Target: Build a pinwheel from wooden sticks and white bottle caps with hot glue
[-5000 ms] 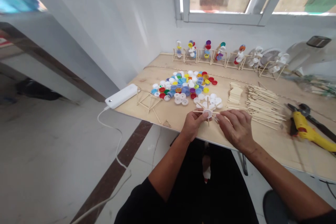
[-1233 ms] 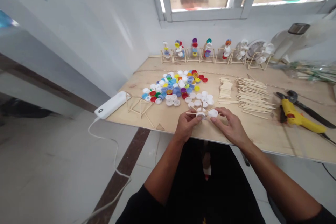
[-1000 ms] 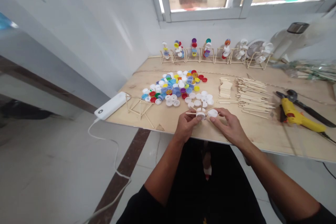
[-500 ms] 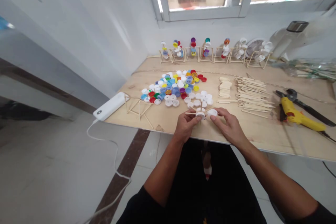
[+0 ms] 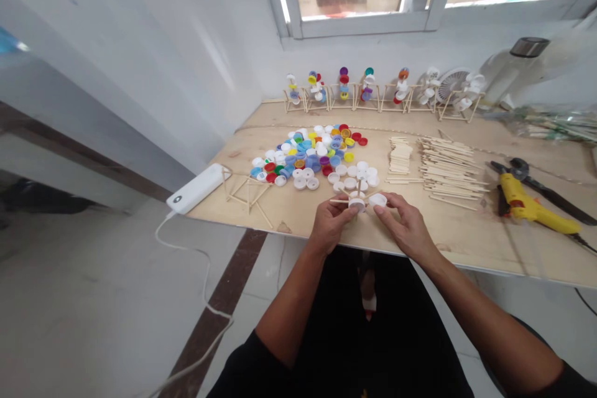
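At the back right of the bench [image 5: 471, 236] stands a clear bottle [image 5: 506, 81] with a metal lid; what it holds is too unclear to tell. In front of it and to its right lies a clear plastic bag [image 5: 553, 121] with thin sticks inside.

Near the front edge, the left hand [image 5: 329, 224] pinches a round white hub [image 5: 356, 206] with sticks fanning out from it, the thumb on the near side. The right hand [image 5: 405, 224] grips a white cap [image 5: 377, 199] between thumb and fingers, just beside the hub at the end of one stick; whether the two are joined cannot be told.

Just beyond the hub sits a cluster of white caps [image 5: 349, 183]. Behind and to the left spreads a heap of coloured caps [image 5: 305, 152], some lying with the hollow side up. To the right are a small stack of short sticks [image 5: 400, 157] and a bigger pile of long sticks [image 5: 451, 168]. Farther right, a yellow glue gun [image 5: 536, 208] lies beside a black-handled tool [image 5: 562, 196], well apart from the hands.

A stick frame [image 5: 247, 193] stands at the left, next to a white box [image 5: 196, 191] with a cable. Along the wall runs a row of cap wheels on stick stands [image 5: 344, 96], with a white fan [image 5: 450, 88] behind those at the right end.
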`<state>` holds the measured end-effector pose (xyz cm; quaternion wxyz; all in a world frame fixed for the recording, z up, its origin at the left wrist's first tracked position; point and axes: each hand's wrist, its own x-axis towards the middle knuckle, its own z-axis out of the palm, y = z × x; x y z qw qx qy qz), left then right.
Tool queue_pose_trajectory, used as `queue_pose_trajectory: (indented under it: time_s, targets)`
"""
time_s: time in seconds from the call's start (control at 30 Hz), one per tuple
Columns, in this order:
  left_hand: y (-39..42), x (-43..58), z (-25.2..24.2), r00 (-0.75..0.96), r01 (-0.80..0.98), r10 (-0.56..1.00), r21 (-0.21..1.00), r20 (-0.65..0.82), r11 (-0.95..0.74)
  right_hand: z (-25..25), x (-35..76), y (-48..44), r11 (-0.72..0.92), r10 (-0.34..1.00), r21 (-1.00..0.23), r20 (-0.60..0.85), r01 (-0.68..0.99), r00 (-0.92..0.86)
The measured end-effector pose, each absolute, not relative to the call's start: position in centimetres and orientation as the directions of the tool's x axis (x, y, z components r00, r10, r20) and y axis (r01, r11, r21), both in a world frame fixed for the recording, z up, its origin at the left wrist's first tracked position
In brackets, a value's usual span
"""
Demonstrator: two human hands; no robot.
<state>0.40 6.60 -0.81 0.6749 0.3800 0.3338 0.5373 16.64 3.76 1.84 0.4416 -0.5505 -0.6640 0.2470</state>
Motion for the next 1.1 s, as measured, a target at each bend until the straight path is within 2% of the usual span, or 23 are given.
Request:
queue_pose_trajectory:
  time_s: [1.1]
  targets:
    - [6.67, 0.38, -1.24, 0.209, -0.442, 0.977, 0.888, -0.034, 0.125, 1.33, 16.71, 3.65, 0.272, 0.952, -0.818, 0.304, 0.507, -0.02]
